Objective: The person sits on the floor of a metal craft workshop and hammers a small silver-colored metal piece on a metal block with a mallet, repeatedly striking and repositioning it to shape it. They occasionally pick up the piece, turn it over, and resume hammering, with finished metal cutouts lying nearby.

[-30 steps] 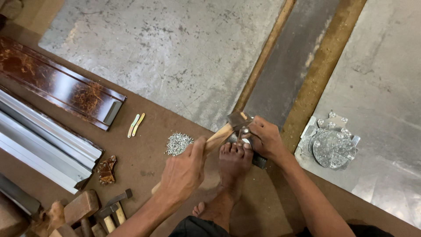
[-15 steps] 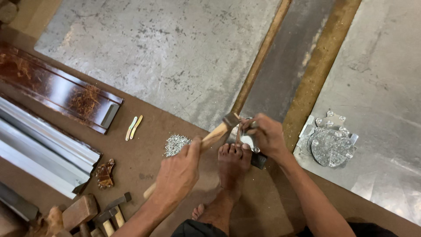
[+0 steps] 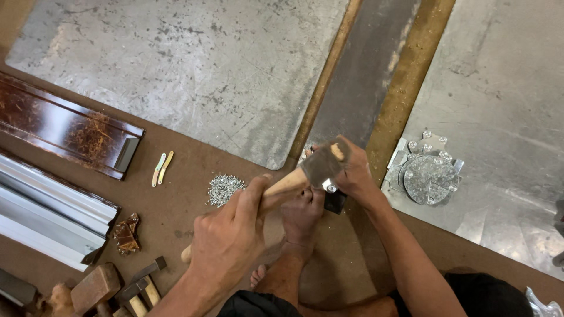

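Hammering looks mid-way: left hand [image 3: 226,235] fingers clenched round the wooden-handled steel hammer [image 3: 320,165], head just above the small metal bracket [image 3: 330,189] pinched by right hand [image 3: 355,170] fingers (foot bracing below). Silver rivet pile [image 3: 224,189] beside remains unused.

no packages, no labels, no signs, no screens anywhere on the workshop floor

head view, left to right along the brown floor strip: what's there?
Silver metal profiles → brown carved piece → two small flat strips → pile of small silver fasteners → left hand on hammer → right hand → round metal disc assembly.
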The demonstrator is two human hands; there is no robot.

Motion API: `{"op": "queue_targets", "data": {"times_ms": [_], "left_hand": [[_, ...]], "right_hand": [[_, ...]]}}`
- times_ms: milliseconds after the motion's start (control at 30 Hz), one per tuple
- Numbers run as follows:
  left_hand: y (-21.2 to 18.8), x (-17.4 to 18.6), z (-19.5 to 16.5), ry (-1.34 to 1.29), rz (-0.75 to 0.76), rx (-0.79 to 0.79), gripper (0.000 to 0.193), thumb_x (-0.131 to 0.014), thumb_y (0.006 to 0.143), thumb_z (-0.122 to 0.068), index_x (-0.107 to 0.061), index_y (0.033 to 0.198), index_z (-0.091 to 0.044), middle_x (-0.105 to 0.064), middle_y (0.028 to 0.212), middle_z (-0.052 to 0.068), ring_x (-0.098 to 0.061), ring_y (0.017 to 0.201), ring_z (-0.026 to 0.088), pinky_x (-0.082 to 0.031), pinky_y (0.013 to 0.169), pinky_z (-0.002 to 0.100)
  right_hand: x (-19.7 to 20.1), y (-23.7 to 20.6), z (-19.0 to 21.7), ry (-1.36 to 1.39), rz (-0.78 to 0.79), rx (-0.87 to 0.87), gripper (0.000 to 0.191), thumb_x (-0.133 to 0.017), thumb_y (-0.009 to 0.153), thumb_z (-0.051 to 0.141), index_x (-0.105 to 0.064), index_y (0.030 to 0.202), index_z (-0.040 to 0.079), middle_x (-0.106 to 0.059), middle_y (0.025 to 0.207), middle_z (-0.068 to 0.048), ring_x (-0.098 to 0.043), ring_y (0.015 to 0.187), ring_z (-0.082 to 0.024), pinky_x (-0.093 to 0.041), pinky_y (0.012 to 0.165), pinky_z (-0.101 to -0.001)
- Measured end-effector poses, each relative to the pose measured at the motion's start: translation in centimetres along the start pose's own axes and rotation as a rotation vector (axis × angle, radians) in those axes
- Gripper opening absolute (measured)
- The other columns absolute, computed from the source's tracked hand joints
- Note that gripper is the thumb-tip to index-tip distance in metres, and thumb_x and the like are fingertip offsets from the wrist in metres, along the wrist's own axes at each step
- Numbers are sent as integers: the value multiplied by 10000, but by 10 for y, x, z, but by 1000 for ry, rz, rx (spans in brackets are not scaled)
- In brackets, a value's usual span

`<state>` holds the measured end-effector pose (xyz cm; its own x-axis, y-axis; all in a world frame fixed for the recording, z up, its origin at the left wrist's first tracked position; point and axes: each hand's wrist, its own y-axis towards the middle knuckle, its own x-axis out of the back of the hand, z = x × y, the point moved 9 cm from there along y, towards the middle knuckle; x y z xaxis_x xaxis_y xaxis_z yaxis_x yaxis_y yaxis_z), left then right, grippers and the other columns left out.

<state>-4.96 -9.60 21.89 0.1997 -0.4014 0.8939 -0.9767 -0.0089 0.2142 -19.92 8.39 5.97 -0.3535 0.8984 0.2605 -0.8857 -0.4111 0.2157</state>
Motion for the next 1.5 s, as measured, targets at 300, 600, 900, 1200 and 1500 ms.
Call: {"op": "queue_targets", "data": {"times_ms": [300, 600, 900, 1200, 1500], "left_hand": [[24, -47, 5, 209, 391, 11, 669, -687, 822, 11, -498, 1460, -58, -640, 860, 151, -657, 542, 272, -524, 361, 400], [27, -50, 4, 198, 380, 33, 502, -652, 884, -37, -511, 1366, -46, -658, 847, 125, -697, 576, 282, -539, 429, 421], [17, -10, -18, -85, -74, -144, 476, -625, 913, -58, -461, 1359, -80, -666, 939, 122, -692, 649, 253, -548, 547, 380], [13, 8, -35, 1, -112, -165, 502, -650, 851, -49, -505, 1330, -78, -612, 797, 89, -658, 579, 238, -535, 507, 395], [-28, -85, 54, 39, 330, 293, 498, -597, 907, -218, -449, 1375, -138, -712, 1085, 209, -712, 728, 458, -575, 591, 546]], "right_hand": [[-6, -3, -28, -301, 15, 37, 271, -679, 960, 36, -760, 1215, 76, -725, 1020, -86, -737, 962, -174, -609, 857, -322], [-5, -4, -12, -265, 0, 95, 265, -657, 948, 6, -760, 1179, 82, -685, 943, -115, -727, 877, -234, -587, 791, -333], [-4, -5, 4, -125, 18, 189, 264, -737, 908, 80, -734, 1172, 69, -770, 1077, -111, -766, 906, -254, -598, 800, -340], [-9, -7, -15, 84, 75, 110, 196, -641, 929, -12, -672, 1114, 43, -700, 1078, -87, -703, 1031, -238, -597, 856, -329], [-6, -3, -6, -190, 12, 152, 228, -615, 971, 47, -729, 1168, 52, -614, 878, -17, -660, 769, -156, -576, 745, -333]]}}
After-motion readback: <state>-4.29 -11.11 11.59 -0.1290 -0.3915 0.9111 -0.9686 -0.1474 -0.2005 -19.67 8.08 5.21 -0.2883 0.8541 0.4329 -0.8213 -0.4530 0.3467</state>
